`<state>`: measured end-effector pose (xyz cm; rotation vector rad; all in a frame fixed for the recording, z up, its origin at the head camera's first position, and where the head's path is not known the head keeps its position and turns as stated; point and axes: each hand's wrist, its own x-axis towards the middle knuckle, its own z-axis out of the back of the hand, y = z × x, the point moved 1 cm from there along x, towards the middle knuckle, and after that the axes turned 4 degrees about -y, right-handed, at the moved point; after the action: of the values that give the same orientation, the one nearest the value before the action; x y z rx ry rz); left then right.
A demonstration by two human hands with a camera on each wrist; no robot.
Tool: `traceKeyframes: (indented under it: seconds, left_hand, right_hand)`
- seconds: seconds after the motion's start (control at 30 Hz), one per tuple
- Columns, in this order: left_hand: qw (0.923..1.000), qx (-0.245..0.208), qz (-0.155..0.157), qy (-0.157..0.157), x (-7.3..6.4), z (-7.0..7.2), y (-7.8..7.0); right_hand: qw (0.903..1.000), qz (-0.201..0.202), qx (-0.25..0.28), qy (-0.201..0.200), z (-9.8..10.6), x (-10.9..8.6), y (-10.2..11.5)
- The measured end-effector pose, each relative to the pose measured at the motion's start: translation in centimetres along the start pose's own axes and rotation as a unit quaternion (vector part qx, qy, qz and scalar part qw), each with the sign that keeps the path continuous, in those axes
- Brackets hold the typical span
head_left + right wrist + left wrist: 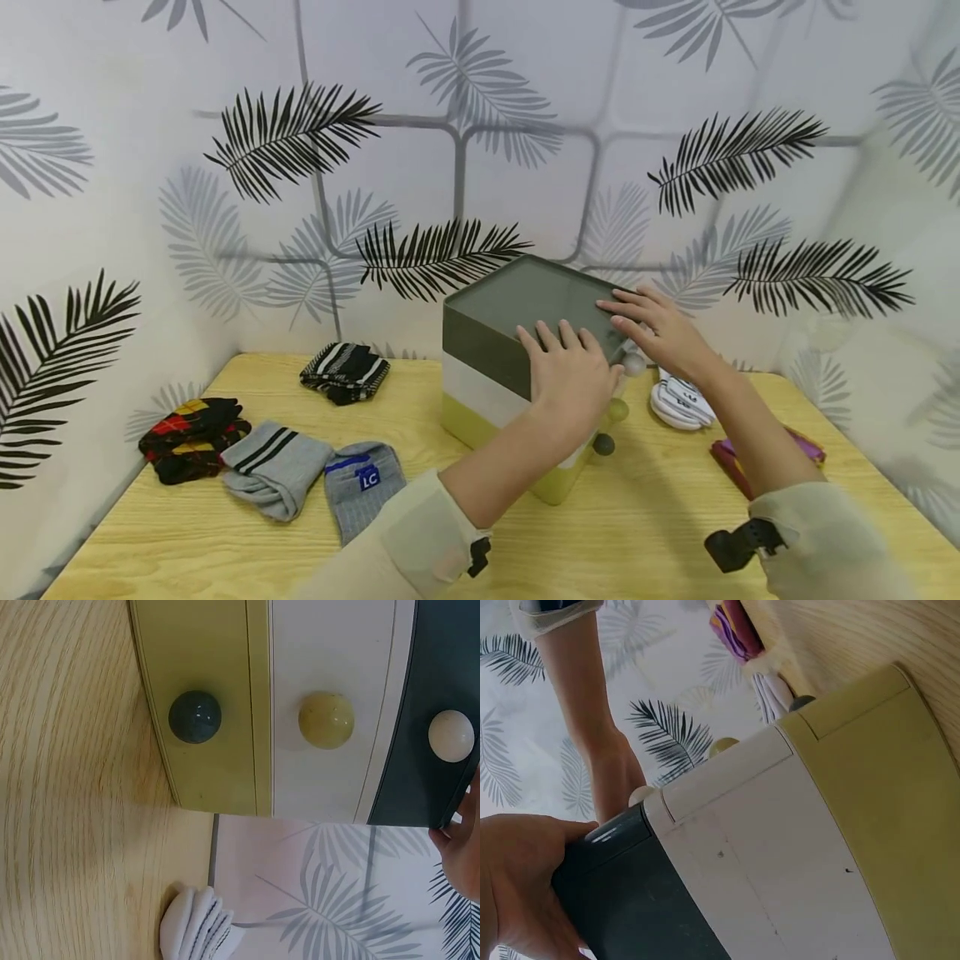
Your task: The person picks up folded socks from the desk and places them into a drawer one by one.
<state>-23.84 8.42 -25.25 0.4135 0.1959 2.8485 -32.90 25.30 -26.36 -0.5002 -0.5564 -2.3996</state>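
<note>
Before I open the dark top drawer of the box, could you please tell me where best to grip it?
I'd pinch the round pale knob from in front of the top drawer, since it juts out and should be easy to close around.

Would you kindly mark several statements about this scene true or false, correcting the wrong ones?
1. Both the left hand and the right hand touch the grey, white and yellow-green plastic-looking three-drawer cabinet. True.
2. The bottom drawer has a round, glossy dark-grey knob. True.
3. The middle knob is red. False: the round, glossy middle knob is yellow.
4. Folded light-grey fabric socks with two black stripes lie beside the blue-grey fabric sock marked LC. True.
5. White socks sit on the cabinet. False: the folded white fabric socks lie on the light wooden table.
</note>
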Motion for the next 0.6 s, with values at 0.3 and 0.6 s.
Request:
traceKeyframes:
  seconds: [0.3, 0.6]
  left_hand:
    - [0.9996, -0.014, -0.018, -0.018, -0.3, -0.5, 2.0]
    - [0.9947, -0.063, -0.074, -0.034, -0.6, -1.4, 5.5]
  right_hand:
    - [0.9993, -0.035, -0.007, -0.005, -0.3, -0.5, 1.7]
    - [0.9968, -0.051, -0.058, -0.02, -1.2, -1.5, 4.0]
